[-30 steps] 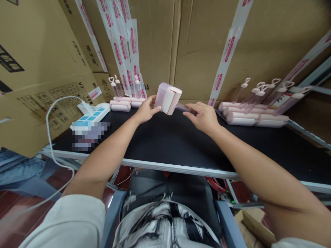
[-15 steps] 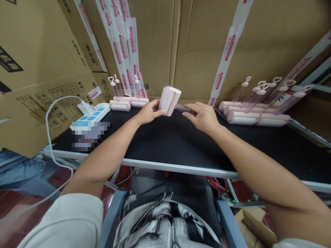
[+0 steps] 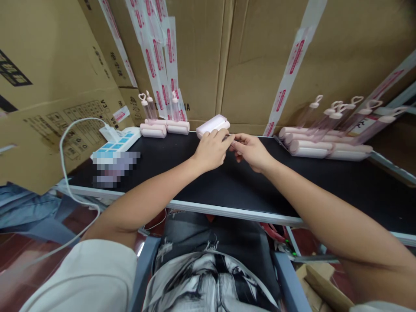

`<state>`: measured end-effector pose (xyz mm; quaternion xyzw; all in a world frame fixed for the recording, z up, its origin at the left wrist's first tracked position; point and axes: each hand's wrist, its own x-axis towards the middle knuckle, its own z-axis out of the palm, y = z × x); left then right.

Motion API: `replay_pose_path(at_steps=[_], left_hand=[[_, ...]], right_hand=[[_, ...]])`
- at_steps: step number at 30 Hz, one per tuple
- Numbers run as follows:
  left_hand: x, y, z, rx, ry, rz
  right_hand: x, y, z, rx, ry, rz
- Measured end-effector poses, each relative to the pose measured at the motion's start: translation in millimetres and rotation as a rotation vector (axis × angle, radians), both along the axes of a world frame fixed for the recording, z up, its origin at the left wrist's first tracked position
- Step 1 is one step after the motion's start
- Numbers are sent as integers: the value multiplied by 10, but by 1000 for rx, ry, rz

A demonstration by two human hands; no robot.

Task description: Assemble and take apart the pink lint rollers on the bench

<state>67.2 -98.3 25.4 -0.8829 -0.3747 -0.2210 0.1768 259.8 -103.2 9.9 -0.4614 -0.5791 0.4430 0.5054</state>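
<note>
A pink lint roller (image 3: 212,125) lies low at the back of the black table (image 3: 201,182), its roller head pointing left. My left hand (image 3: 210,150) rests over its near side, fingers curled on it. My right hand (image 3: 249,149) meets the left at the roller's handle end, fingers pinched together on the handle, which is mostly hidden.
More pink rollers lie at the back left (image 3: 164,127) and a larger group at the back right (image 3: 321,145). A white power strip (image 3: 115,145) with a cable sits at the table's left. Taped cardboard boxes (image 3: 260,60) wall in the back and left.
The roller head, held up and tilted before, has come down to lie near the table. My left hand shifted right onto it and both hands now meet.
</note>
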Motion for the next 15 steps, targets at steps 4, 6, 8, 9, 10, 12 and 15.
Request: replay_pose_path(at_steps=[4,6,8,9,10,12,15], left_hand=[[-35,118,-31,2,9,-3],[-100,203,-21,-36,-16,-9],[-150,251,-6,-92,-29,-19],[-164,257,2,-119,-26,-29],[-171,254,10,-136,-19,-43],[-169,228,28,-141,-3,-69],[-145,168,57,-127,17,-70]], right_hand=[[-50,-103,83,-62,175,173],[-27,-107,97,-26,168,202],[31,-89,97,137,66,144],[68,-79,97,261,-19,93],[106,-73,99,396,-116,39],[168,-75,115,630,-304,-53],[186,-120,153,820,-456,-149]])
